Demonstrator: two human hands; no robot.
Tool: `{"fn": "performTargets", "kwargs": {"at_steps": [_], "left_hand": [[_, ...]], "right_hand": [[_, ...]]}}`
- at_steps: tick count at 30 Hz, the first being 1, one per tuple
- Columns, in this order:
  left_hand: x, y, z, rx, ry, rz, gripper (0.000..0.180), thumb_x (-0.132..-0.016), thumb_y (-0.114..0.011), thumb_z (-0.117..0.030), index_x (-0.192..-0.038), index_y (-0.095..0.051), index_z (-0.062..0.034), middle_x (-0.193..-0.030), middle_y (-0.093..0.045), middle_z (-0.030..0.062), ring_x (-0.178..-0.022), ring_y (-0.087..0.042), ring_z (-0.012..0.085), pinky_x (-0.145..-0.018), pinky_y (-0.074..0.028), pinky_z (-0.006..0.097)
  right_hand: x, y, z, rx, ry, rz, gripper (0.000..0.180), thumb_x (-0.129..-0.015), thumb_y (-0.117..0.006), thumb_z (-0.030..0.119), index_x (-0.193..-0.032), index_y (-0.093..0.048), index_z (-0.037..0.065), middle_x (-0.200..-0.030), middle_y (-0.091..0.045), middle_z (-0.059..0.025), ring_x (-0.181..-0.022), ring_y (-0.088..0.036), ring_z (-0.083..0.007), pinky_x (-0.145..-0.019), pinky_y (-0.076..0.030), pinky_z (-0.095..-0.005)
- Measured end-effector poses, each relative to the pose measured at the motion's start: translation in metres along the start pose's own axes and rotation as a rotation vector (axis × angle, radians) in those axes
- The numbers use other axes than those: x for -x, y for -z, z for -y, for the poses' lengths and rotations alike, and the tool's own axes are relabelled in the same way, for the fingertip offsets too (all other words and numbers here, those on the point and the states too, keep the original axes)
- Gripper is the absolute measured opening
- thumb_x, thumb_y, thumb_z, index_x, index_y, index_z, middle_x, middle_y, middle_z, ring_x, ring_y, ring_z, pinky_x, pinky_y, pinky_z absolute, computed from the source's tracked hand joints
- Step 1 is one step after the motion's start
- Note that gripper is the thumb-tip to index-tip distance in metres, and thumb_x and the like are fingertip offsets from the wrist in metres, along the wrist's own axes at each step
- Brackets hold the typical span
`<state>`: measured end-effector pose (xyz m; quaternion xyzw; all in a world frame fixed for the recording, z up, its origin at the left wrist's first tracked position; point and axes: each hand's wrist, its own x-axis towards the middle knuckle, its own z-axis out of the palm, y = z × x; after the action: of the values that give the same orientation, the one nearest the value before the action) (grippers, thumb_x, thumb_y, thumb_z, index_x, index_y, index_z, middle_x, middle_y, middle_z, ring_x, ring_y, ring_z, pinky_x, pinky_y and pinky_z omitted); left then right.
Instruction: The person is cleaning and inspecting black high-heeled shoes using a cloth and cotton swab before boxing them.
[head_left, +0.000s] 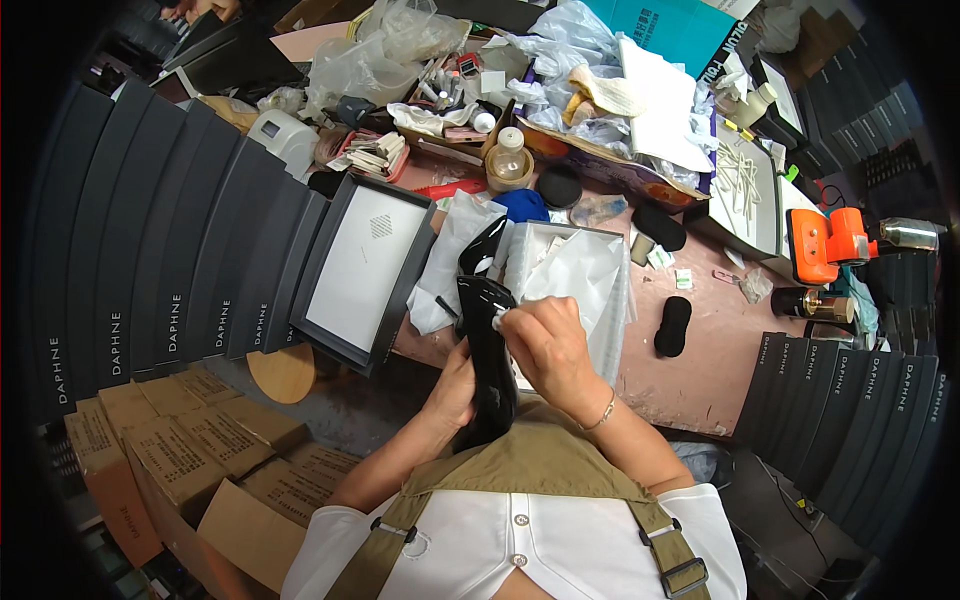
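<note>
My left hand is wrapped round a glossy black shoe, held upright in front of my apron at the table's near edge. My right hand is closed in a pinch against the shoe's right side. A small white bit shows at its fingertips; its kind is too small to make out. Just beyond the shoe, an open shoe box holds white tissue paper. More crumpled tissue lies left of the shoe.
Dark shoe boxes stand stacked at left, others at right. A box lid leans by the left stack. Behind are a bottle and a cluttered carton. An orange tool and black pad lie right.
</note>
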<state>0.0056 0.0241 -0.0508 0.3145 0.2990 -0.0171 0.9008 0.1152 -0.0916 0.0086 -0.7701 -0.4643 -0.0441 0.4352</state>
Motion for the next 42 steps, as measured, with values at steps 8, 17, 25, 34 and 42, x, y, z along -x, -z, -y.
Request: {"fn": "performTargets", "kwargs": {"at_steps": [8,17,25,34,42], "left_hand": [[0.002,-0.003,-0.002,0.0,0.005,-0.003,0.019,-0.092,-0.058,-0.018,-0.108,-0.054,-0.0074,-0.082,-0.058,-0.0019,-0.068,-0.058,0.0063,-0.057,-0.049,0.02],[0.001,-0.005,-0.002,-0.022,-0.015,0.016,0.017,-0.093,-0.058,-0.018,-0.106,-0.054,-0.0076,-0.079,-0.058,-0.0014,-0.063,-0.058,0.006,-0.053,-0.048,0.02],[0.001,-0.006,0.0,-0.023,-0.009,-0.019,0.017,-0.093,-0.057,-0.018,-0.107,-0.054,-0.0073,-0.079,-0.058,-0.002,-0.065,-0.058,0.0056,-0.054,-0.048,0.02],[0.002,-0.002,0.003,-0.011,0.002,-0.056,0.017,-0.092,-0.058,-0.018,-0.106,-0.054,-0.0076,-0.081,-0.058,-0.0018,-0.066,-0.058,0.0052,-0.055,-0.048,0.019],[-0.003,-0.002,0.004,-0.03,0.001,-0.05,0.015,-0.092,-0.058,-0.017,-0.103,-0.054,-0.0085,-0.078,-0.057,-0.002,-0.063,-0.057,0.0059,-0.052,-0.047,0.02]], "right_hand": [[0.001,0.001,-0.004,0.008,0.005,-0.012,0.022,-0.07,-0.069,0.0,-0.089,-0.06,0.006,-0.081,-0.056,-0.0058,-0.074,-0.052,-0.0234,-0.069,-0.037,-0.0343],[-0.002,-0.001,-0.009,0.072,0.026,-0.034,0.024,-0.068,-0.068,-0.001,-0.089,-0.06,0.005,-0.08,-0.056,-0.0048,-0.073,-0.053,-0.0224,-0.068,-0.036,-0.0347],[0.005,-0.001,-0.005,0.07,0.04,0.001,0.024,-0.067,-0.07,0.0,-0.089,-0.061,0.006,-0.082,-0.057,-0.0046,-0.074,-0.053,-0.0212,-0.07,-0.036,-0.0337],[-0.003,-0.002,-0.01,0.063,-0.011,-0.025,0.022,-0.07,-0.069,0.0,-0.09,-0.061,0.006,-0.082,-0.058,-0.0042,-0.075,-0.053,-0.0211,-0.072,-0.035,-0.0333],[-0.008,-0.006,-0.019,0.114,-0.022,-0.054,0.023,-0.069,-0.069,0.001,-0.09,-0.061,0.006,-0.081,-0.057,-0.0038,-0.075,-0.054,-0.0207,-0.072,-0.036,-0.0335]]}}
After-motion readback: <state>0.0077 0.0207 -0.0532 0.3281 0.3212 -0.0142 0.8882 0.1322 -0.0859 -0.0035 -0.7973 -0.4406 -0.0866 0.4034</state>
